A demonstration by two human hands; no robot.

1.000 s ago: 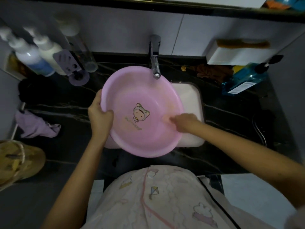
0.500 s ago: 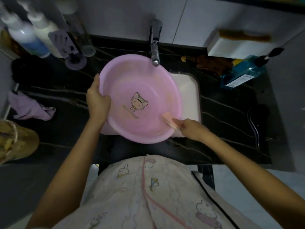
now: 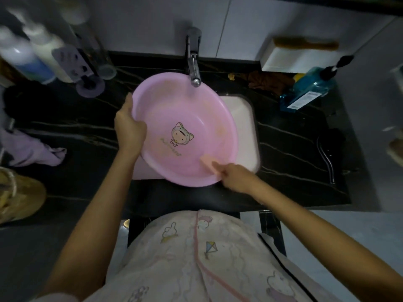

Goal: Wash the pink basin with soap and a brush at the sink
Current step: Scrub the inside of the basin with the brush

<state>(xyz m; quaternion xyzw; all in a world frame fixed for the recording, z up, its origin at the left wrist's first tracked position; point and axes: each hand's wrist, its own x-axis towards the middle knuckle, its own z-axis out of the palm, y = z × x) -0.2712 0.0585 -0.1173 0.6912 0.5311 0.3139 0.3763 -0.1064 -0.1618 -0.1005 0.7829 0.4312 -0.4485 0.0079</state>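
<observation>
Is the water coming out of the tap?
No, it looks off: no stream falls from the tap into the pink basin under it.

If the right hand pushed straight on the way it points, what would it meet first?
Likely the basin floor; the right hand aims its pink block toward the cartoon print.

A second ago the right hand (image 3: 236, 176) lay inside the pink basin (image 3: 174, 105) against its right inner wall, its fingers almost covering the pink oblong piece (image 3: 208, 162) it holds. Now the hand is at the basin's near-right rim, and the piece sticks out from its fingers onto the near inner wall. Over the last half second the hand and piece have slid a little left along that wall, nearer the cartoon print (image 3: 181, 135).
</observation>
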